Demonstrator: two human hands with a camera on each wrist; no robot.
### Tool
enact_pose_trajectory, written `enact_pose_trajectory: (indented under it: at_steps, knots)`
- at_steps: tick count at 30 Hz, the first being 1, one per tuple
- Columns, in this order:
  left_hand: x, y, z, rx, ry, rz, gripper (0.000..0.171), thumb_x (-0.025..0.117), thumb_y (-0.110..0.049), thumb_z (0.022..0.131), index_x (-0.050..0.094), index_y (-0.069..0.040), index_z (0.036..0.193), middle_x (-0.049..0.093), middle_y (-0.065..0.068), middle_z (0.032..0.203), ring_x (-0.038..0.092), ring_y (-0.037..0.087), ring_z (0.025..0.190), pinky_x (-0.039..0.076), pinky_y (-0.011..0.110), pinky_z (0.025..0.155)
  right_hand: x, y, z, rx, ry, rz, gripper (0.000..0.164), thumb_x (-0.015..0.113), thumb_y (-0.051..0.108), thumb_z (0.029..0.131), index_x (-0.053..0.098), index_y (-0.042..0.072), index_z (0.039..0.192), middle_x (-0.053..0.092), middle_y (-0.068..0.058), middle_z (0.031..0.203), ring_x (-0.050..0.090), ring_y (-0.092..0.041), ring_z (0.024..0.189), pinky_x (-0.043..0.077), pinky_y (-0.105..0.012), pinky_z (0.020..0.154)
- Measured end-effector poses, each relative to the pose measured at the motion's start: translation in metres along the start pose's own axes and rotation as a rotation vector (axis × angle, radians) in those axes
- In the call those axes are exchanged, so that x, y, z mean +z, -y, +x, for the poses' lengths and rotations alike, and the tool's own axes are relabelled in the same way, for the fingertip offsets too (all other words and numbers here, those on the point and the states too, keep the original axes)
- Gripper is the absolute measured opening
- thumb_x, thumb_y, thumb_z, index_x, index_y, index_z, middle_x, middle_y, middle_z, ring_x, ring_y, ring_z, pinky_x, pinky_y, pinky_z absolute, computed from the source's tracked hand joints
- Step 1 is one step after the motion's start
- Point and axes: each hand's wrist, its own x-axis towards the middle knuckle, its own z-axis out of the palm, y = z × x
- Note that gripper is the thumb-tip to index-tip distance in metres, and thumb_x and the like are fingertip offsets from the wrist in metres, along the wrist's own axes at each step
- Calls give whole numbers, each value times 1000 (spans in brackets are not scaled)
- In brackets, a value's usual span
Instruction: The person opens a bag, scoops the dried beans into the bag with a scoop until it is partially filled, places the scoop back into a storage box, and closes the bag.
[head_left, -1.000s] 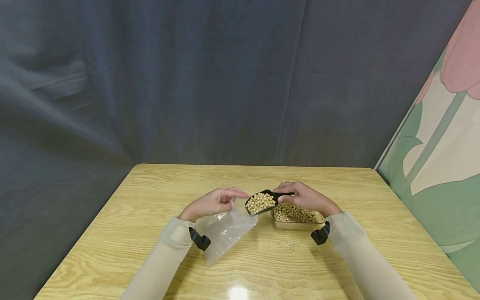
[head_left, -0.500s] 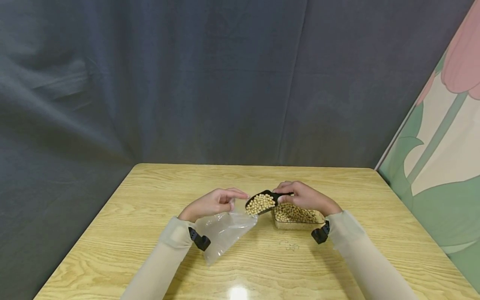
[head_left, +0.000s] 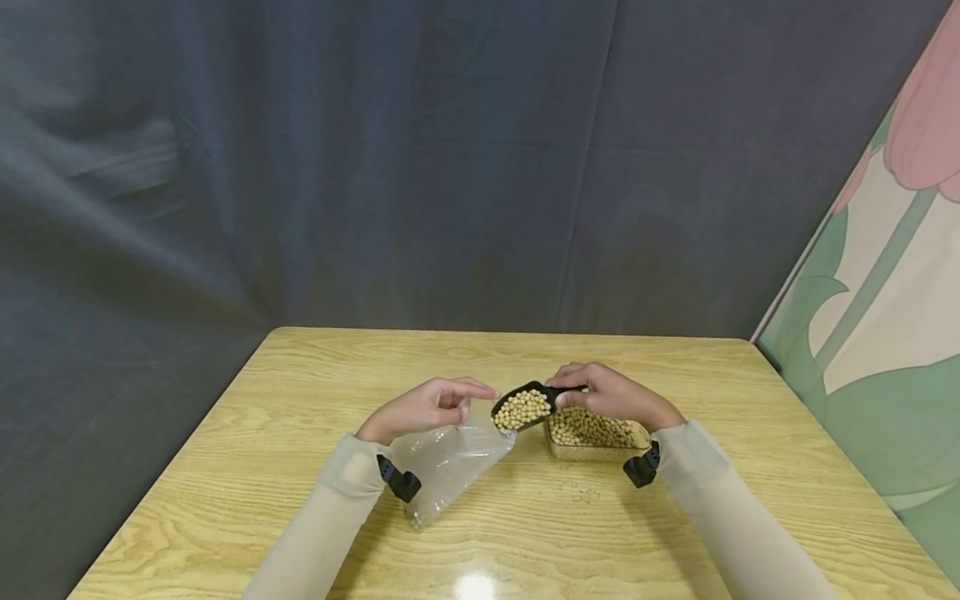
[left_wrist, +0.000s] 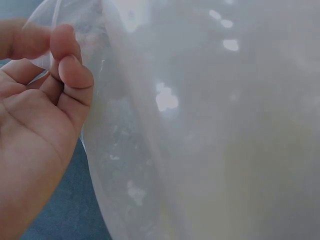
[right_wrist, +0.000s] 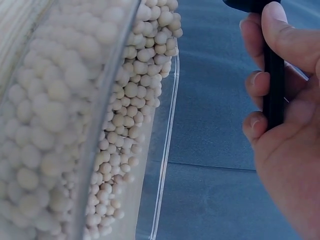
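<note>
In the head view my left hand (head_left: pixel 427 407) pinches the rim of a clear plastic bag (head_left: pixel 450 462), its index finger stretched toward the scoop. The bag hangs slanting down toward me, with small round shapes in its bottom corner. My right hand (head_left: pixel 615 393) grips the handle of a black scoop (head_left: pixel 537 387), fingers and thumb wrapped round it in the right wrist view. Pale yellow soybeans (head_left: pixel 522 409) fill the scoop, whose front lip overlaps the bag's mouth. In the left wrist view, thumb and fingers (left_wrist: pixel 75 72) hold the bag's film, which fills most of the picture.
A clear rectangular container (head_left: pixel 592 452) holding many soybeans (right_wrist: pixel 132 100) stands on the wooden table (head_left: pixel 300 433), under and beside my right hand. Faint marks (head_left: pixel 581 492) lie in front of it. A dark curtain (head_left: pixel 420 167) hangs behind the table; a flower-patterned panel (head_left: pixel 885 333) stands at right.
The scoop has tipped slightly toward the bag, and its beans have shifted a little. Small round shapes now show in the bag's bottom corner. Both hands stay almost where they were.
</note>
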Motion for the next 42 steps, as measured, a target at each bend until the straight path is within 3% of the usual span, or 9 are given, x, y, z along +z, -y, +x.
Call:
enact_pose_trajectory:
  at_steps: [21,29,36,42]
  knots:
    - [1,0,-1,-6,-12,17,48,44,10,91,49,3,138,46,17,142,50,5,72,42,21,71,-3,6,2,10,4,-72,37,59,18,95,62,-3,126,63,-15,121,59,-31,110,51,-43,88]
    - [2,-1,-1,6,-7,31,47,45,10,92,47,5,138,44,19,142,50,4,72,43,22,75,-5,7,3,-13,7,-68,35,60,14,94,62,-4,124,64,-15,119,60,-29,107,52,-40,86]
    - [2,-3,-1,-4,-3,26,46,46,9,92,47,7,137,45,21,141,50,4,72,40,23,90,-6,8,4,-1,19,-73,33,59,14,94,64,-2,123,64,-14,119,60,-27,107,52,-38,86]
    - [2,-3,-1,8,4,10,47,45,12,90,46,10,137,44,23,141,50,3,72,41,21,88,-7,9,4,9,26,-75,35,59,16,94,64,-3,123,64,-15,121,59,-30,110,51,-43,89]
